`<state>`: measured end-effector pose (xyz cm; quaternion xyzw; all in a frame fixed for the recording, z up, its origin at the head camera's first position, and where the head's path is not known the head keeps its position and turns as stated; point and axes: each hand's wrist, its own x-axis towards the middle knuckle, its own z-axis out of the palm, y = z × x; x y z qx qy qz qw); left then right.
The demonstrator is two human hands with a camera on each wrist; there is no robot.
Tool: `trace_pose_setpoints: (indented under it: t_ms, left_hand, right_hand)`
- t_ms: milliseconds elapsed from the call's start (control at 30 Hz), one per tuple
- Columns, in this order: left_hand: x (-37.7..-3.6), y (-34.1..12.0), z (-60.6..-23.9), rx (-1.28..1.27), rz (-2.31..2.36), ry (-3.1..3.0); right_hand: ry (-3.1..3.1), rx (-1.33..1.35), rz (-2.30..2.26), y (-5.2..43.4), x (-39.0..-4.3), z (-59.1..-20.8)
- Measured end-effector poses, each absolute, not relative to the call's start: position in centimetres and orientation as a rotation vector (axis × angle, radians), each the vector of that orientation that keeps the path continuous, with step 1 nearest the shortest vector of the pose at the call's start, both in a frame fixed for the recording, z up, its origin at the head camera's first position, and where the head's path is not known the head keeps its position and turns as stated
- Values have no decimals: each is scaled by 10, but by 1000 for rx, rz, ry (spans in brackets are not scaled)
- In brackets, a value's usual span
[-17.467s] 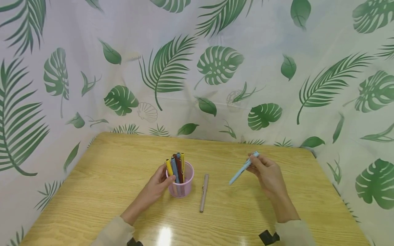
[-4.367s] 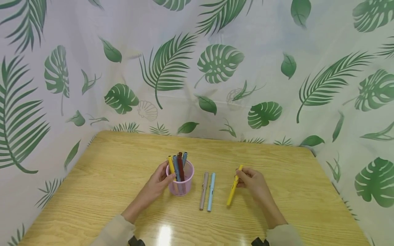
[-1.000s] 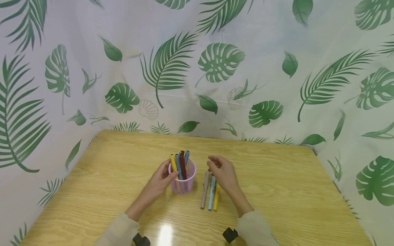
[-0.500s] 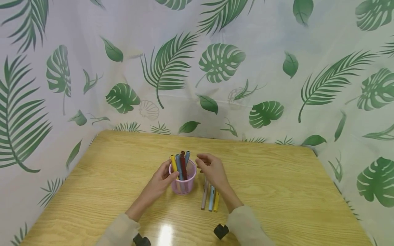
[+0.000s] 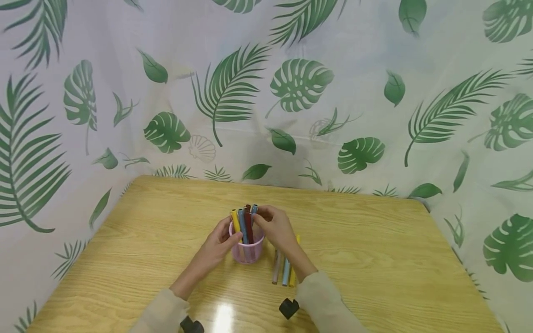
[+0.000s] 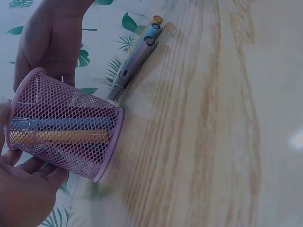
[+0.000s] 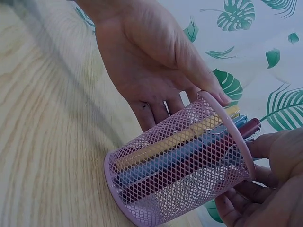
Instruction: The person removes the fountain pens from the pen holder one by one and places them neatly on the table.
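1. My left hand [image 5: 216, 247] is cupping the pink mesh cup [image 5: 247, 249], with the thumb lying over the near rim and the fingers curling round the cup's far side; the right wrist view is showing the open palm [image 7: 147, 61] pressing against the mesh wall.
2. The cup [image 7: 184, 165] is standing upright on the wooden table [image 5: 374, 259], between my two hands and touching both.
3. My right hand [image 5: 276, 231] is reaching across to the top of the cup, its fingertips closing together around the upper end of a pen at the cup's right edge. I cannot tell for certain which pen they are pinching, because the fingers are covering it.
4. The pens in the cup [image 5: 243, 222] are standing on end, just left of my right fingertips: a yellow one, a blue one and a dark red one are showing, with a lighter blue tip behind them.
5. Three loose pens [image 5: 284, 273] are lying side by side on the table beneath my right wrist, touching one another: brownish-grey, light blue, then yellow, counting outward from the cup. The left wrist view is showing their ends [image 6: 142, 47] just beyond the cup [image 6: 66, 132].
6. A leaf-print curtain [image 5: 291, 88] is hanging behind the table, well beyond both hands.
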<state>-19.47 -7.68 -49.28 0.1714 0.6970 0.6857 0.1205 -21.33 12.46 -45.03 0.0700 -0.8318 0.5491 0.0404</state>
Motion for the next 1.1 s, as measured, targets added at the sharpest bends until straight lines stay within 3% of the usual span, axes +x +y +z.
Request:
trace_pose_setpoints:
  t_ms: [400, 1100]
  left_hand:
    - [-193, -74, -493, 496, 1992, 2033]
    - [-194, -76, -491, 464, 1995, 2062]
  right_hand:
    - [-2551, 270, 1721, 125, -218, -459]
    - [-2412, 110, 1742, 135, -206, -448]
